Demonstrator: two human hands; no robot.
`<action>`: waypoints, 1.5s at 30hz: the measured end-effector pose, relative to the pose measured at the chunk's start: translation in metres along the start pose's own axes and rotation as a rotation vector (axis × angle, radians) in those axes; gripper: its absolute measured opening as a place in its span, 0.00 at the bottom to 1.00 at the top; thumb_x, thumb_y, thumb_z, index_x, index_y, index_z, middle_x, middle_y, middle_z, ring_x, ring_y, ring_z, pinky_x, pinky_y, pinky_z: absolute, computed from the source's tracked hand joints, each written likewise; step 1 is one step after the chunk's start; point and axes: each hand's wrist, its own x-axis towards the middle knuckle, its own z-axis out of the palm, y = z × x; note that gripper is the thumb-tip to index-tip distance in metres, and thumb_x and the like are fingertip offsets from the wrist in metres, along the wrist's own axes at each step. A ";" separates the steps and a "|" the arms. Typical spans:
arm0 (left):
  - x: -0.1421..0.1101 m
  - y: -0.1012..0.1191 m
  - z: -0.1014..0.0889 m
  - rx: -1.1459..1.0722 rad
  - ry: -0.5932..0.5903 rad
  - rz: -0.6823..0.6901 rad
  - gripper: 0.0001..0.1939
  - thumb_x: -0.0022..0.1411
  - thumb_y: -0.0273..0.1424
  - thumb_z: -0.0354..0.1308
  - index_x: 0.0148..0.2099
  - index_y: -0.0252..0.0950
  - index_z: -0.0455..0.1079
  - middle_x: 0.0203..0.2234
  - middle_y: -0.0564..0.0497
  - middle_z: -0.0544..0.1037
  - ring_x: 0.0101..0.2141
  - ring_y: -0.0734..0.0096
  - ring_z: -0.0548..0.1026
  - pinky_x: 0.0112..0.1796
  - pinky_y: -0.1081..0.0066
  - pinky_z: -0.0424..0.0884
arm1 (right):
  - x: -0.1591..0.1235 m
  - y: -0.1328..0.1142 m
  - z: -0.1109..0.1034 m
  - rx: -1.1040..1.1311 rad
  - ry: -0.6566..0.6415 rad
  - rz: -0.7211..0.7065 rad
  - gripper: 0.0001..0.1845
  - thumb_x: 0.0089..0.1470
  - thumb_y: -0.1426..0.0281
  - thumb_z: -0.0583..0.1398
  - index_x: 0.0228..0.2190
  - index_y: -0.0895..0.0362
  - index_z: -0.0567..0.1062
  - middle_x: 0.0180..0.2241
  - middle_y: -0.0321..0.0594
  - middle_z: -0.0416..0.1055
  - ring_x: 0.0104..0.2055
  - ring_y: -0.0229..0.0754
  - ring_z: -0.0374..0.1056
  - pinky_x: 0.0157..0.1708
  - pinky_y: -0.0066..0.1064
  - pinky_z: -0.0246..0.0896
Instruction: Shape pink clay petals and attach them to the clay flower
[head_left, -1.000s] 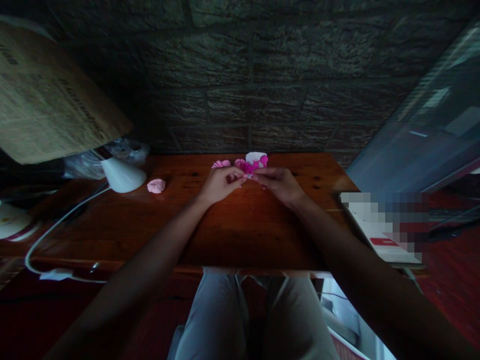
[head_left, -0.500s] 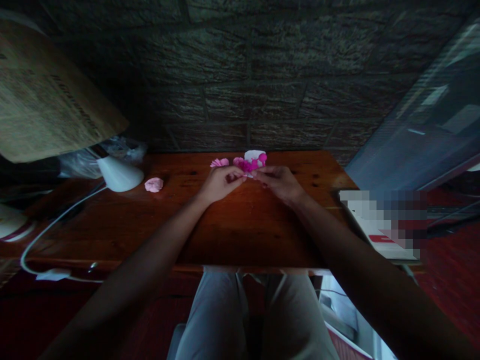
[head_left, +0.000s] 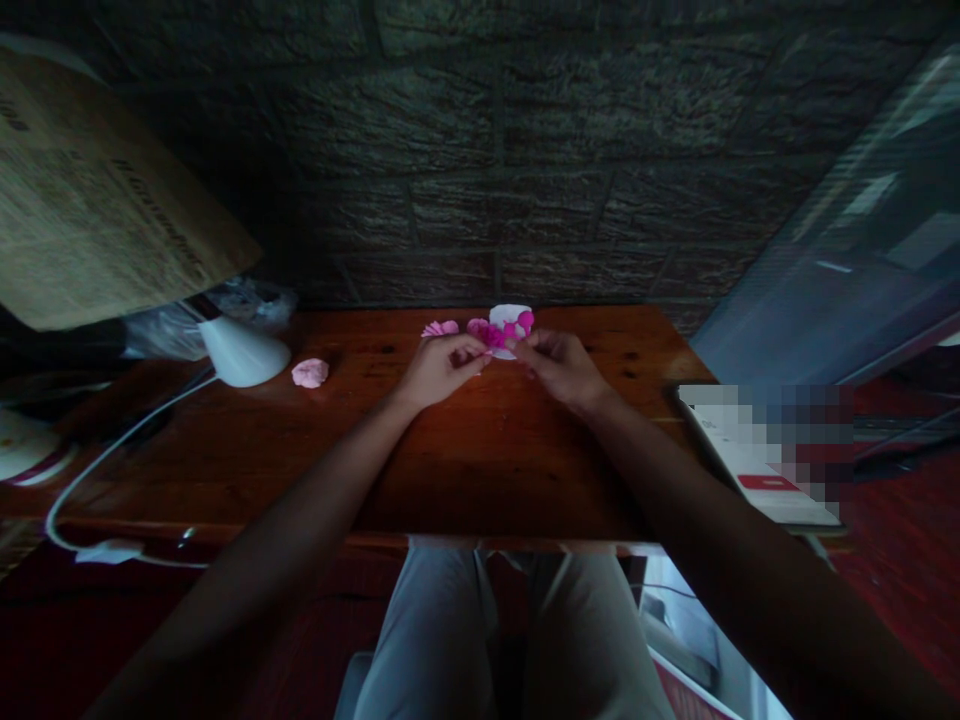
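Observation:
My left hand (head_left: 441, 366) and my right hand (head_left: 559, 366) meet near the far edge of a wooden table (head_left: 480, 460). Fingers of both are pinched together on a small pink and white paper piece (head_left: 496, 347) held between the fingertips. Just beyond the fingertips lies a cluster of bright pink paper petals (head_left: 501, 329) on a white paper scrap (head_left: 511, 315). A paler pink paper flower (head_left: 441, 328) sits just left of that cluster.
A crumpled pale pink paper ball (head_left: 310, 373) lies at the left, beside a white lamp base (head_left: 243, 352) with a white cable (head_left: 105, 455). A cardboard box (head_left: 97, 210) leans at upper left. A white box (head_left: 757, 470) rests at the right. A dark stone wall stands behind.
My right hand's fingers have shifted slightly up towards the pink petals; both hands stay pinched on the small piece in much the same place.

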 end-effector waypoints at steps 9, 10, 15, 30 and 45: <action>0.000 0.002 0.000 0.001 0.005 0.011 0.05 0.64 0.30 0.63 0.38 0.33 0.77 0.26 0.52 0.81 0.25 0.76 0.72 0.28 0.76 0.69 | -0.001 0.003 0.002 0.011 0.007 0.004 0.32 0.46 0.37 0.64 0.22 0.54 0.69 0.17 0.31 0.62 0.20 0.33 0.54 0.22 0.30 0.48; 0.000 0.001 0.000 0.000 0.006 0.004 0.05 0.64 0.30 0.63 0.38 0.33 0.77 0.26 0.52 0.81 0.25 0.76 0.73 0.29 0.75 0.69 | -0.001 0.004 0.003 0.018 0.003 0.008 0.32 0.46 0.37 0.64 0.22 0.54 0.70 0.18 0.32 0.63 0.20 0.33 0.55 0.22 0.30 0.48; 0.000 0.001 0.000 -0.003 0.008 -0.024 0.05 0.64 0.30 0.63 0.38 0.33 0.78 0.27 0.51 0.82 0.25 0.76 0.73 0.29 0.75 0.69 | -0.001 0.002 0.003 0.040 -0.007 -0.012 0.32 0.46 0.38 0.65 0.22 0.55 0.69 0.19 0.32 0.63 0.21 0.33 0.55 0.22 0.29 0.49; 0.000 0.000 -0.001 0.020 -0.007 -0.024 0.06 0.64 0.31 0.62 0.38 0.34 0.77 0.27 0.51 0.82 0.25 0.76 0.73 0.29 0.75 0.70 | -0.005 -0.003 0.007 0.068 -0.035 0.052 0.31 0.43 0.40 0.68 0.22 0.56 0.72 0.19 0.31 0.65 0.20 0.31 0.54 0.21 0.28 0.47; 0.000 0.001 -0.001 0.008 -0.004 -0.022 0.05 0.64 0.31 0.63 0.38 0.34 0.77 0.27 0.51 0.82 0.25 0.75 0.74 0.29 0.74 0.70 | -0.001 0.002 -0.001 0.184 0.057 0.137 0.24 0.35 0.56 0.75 0.34 0.56 0.84 0.29 0.37 0.76 0.27 0.34 0.60 0.27 0.29 0.54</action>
